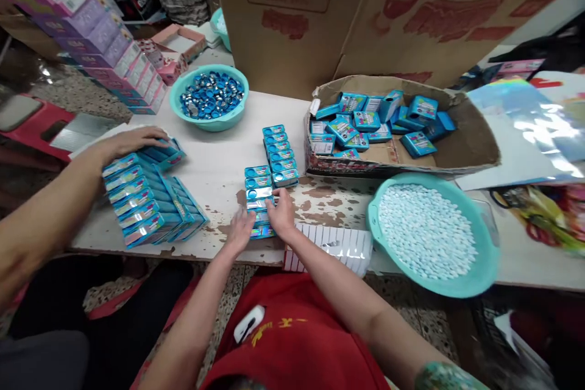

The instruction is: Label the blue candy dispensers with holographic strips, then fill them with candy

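My left hand (239, 232) and my right hand (281, 213) meet at the near end of a short row of small blue boxes (258, 184) on the white table (219, 164). The fingers of both hands are curled and pressed against the sides of the nearest boxes. A second row of the same blue boxes (278, 155) stands just to the right of it. A white strip of folded card (333, 244) lies at the table's front edge beside my right wrist.
A co-worker's hand (130, 141) rests on a big stack of blue boxes (146, 198) at the left. A teal bowl of blue caps (209, 96) sits behind. A cardboard tray (466, 140) holds loose blue boxes; a teal bowl of white pellets (429, 234) overhangs the front edge.
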A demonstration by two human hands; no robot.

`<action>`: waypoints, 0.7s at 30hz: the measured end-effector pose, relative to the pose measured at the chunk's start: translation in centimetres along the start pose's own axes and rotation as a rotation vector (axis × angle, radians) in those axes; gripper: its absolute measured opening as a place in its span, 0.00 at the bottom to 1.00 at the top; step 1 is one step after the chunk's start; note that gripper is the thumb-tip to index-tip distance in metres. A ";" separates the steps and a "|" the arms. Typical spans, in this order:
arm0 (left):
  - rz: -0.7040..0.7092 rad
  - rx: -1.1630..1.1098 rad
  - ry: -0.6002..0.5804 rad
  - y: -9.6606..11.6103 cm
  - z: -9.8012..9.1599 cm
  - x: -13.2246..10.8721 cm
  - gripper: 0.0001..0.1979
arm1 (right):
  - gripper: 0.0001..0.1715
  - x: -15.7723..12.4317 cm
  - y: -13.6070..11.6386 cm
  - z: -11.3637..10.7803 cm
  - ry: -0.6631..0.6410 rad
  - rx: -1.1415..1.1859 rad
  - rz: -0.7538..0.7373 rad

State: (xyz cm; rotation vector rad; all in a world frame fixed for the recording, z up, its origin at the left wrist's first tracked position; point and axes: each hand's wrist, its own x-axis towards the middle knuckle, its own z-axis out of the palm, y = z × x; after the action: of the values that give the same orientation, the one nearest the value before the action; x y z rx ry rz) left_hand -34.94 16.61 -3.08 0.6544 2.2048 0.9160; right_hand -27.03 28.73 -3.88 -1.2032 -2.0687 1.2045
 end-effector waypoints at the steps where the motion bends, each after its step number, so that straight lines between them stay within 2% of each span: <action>1: -0.038 0.068 -0.003 -0.1 -0.5 -0.5 0.26 | 0.11 -0.5 -0.1 -0.9 0.000 0.011 -0.012; 4: -0.046 0.212 0.013 -0.9 -2.5 -2.8 0.25 | 0.14 -4.1 1.1 -5.6 0.013 0.065 -0.141; 6: -0.001 0.179 -0.085 -1.5 -2.6 -5.0 0.22 | 0.15 -8.0 3.7 -9.8 0.087 0.031 -0.184; 8: -0.021 0.069 -0.284 -1.9 -0.9 -7.3 0.22 | 0.18 -11.6 7.5 -13.7 0.266 -0.075 -0.074; 10: -0.070 -0.024 -0.396 -2.0 2.2 -8.8 0.22 | 0.27 -13.9 11.3 -16.4 0.426 -0.171 0.167; 11: -0.074 -0.058 -0.402 -1.9 4.0 -9.1 0.23 | 0.30 -14.3 12.9 -17.2 0.454 -0.166 0.273; 13: -0.049 -0.108 -0.374 -1.4 7.2 -8.9 0.23 | 0.30 -14.3 15.1 -17.9 0.399 -0.053 0.419; 15: 0.001 -0.145 -0.369 -0.5 8.9 -8.2 0.18 | 0.28 -13.8 15.9 -18.0 0.317 0.069 0.464; 18: 0.034 -0.256 -0.430 1.4 8.5 -8.1 0.17 | 0.25 -14.5 15.3 -18.6 0.283 0.234 0.449; 21: 0.022 -0.494 -0.604 3.2 6.5 -9.5 0.19 | 0.24 -17.0 13.9 -20.2 0.255 0.452 0.461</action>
State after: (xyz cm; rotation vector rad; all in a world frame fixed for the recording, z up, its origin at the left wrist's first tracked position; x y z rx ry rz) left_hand -23.34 15.19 -0.63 0.6110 1.3762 1.0545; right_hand 2.69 26.61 -4.81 -1.5464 -1.2760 1.5208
